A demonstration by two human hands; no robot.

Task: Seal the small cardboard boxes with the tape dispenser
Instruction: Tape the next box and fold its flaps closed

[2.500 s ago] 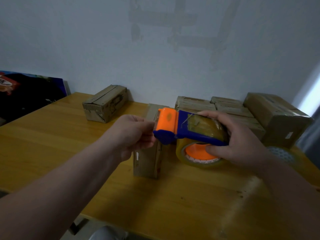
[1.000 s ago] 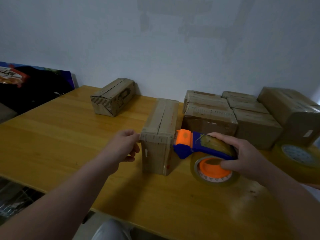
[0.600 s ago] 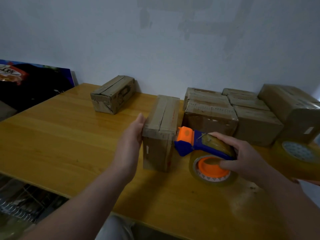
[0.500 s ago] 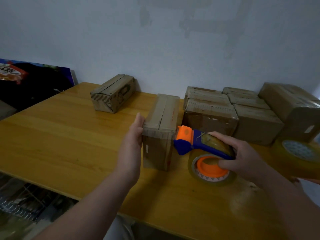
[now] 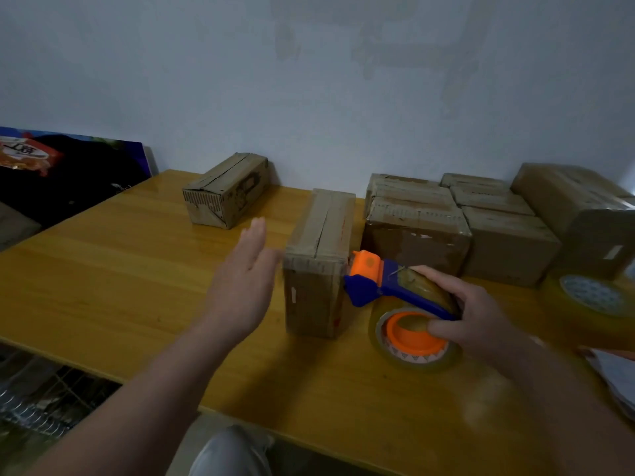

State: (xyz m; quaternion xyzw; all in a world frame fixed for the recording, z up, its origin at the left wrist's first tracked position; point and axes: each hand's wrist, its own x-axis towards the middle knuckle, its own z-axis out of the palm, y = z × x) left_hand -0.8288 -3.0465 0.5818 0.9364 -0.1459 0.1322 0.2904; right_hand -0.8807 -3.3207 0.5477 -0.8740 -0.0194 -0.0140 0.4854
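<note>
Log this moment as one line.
left hand: open, beside middle box | right hand: grips tape dispenser | dispenser: orange end at box's right edge

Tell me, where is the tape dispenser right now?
In the head view, the tape dispenser sits right of centre on the wooden table, gripped by the right hand, its orange end at the right side of the middle cardboard box.

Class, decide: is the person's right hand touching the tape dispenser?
Touching. The head view shows the right hand gripping the tape dispenser, its fingers curled over the top and its thumb pressed on the orange hub.
</note>
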